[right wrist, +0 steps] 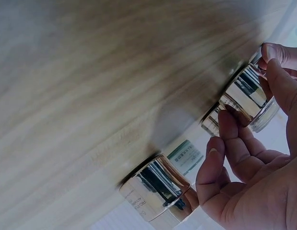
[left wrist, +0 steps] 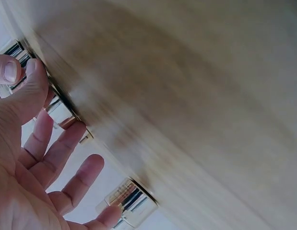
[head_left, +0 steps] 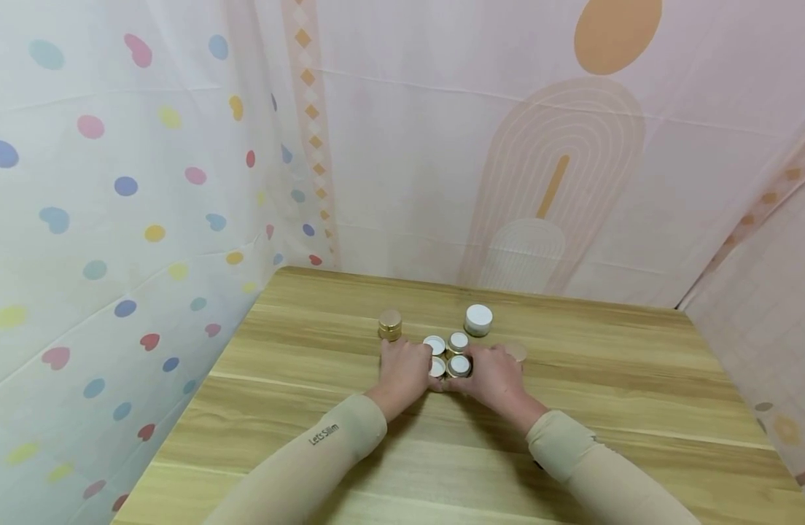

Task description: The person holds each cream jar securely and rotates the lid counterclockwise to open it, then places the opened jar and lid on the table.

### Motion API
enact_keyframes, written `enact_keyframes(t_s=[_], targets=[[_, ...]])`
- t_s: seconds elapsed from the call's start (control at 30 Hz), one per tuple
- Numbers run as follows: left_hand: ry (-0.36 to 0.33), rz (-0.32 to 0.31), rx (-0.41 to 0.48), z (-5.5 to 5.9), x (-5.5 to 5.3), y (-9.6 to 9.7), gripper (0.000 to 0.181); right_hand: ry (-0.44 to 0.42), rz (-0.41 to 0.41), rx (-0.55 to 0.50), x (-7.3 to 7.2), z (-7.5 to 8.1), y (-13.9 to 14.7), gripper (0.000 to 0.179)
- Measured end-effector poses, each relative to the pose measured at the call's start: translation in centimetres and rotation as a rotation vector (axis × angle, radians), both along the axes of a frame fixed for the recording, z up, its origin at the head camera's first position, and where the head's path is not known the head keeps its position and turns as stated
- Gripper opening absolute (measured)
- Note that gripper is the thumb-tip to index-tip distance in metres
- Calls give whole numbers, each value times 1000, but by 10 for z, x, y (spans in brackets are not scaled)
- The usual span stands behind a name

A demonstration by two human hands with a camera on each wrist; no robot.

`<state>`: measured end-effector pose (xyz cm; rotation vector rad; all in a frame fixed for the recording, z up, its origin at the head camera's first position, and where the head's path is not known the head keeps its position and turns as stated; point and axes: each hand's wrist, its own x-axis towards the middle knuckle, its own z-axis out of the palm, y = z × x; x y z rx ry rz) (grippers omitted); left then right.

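Note:
Several small gold cosmetic jars with white tops stand in a tight cluster between my hands; one is the near right jar (head_left: 459, 365), another the back left jar (head_left: 434, 344). My left hand (head_left: 405, 370) holds the cluster's left side, thumb at the front. From the right, my right hand (head_left: 494, 375) grips the near right jar, its thumb at the front and fingers along the side. In the right wrist view, this shiny gold jar (right wrist: 246, 93) stands between thumb and fingers. The left wrist view shows the left ring and little fingers loosely spread; the hand partly hides the jars.
A gold jar with a tan lid (head_left: 390, 325) stands beyond the left hand. A white-lidded jar (head_left: 479, 320) stands behind the cluster. Beside the right hand, another tan lid (head_left: 515, 353) shows, partly hidden. The wooden table (head_left: 297, 328) meets patterned curtains (head_left: 402, 146).

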<state>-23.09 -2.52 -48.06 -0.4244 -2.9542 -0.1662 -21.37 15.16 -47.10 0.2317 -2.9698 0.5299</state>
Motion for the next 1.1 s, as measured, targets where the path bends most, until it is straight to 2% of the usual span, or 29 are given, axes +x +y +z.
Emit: enact_keyframes(t_s=[0.3, 0.4, 0.5, 0.67, 0.8, 0.87, 0.93, 1.1], targets=[[-26, -15, 8, 1, 4, -4, 53, -28, 15, -6, 4, 5, 6, 51], [-44, -28, 55, 6, 8, -11, 56, -58, 6, -32, 5, 14, 15, 48], [-72, -26, 132, 12, 16, -23, 52, -43, -22, -74, 4, 25, 31, 47], [-96, 16, 246, 17, 32, -46, 42, -17, -93, -115, -5, 39, 66, 63], [-94, 31, 300, 18, 41, -57, 39, -148, -101, -147, -15, 34, 84, 82], [-96, 30, 313, 19, 44, -60, 38, -210, -80, -164, -18, 29, 89, 85], [-109, 25, 327, 20, 46, -60, 37, -242, -65, -173, -19, 23, 92, 80], [-134, 3, 388, 23, 51, -56, 36, -210, -50, -158, -21, 12, 94, 58]])
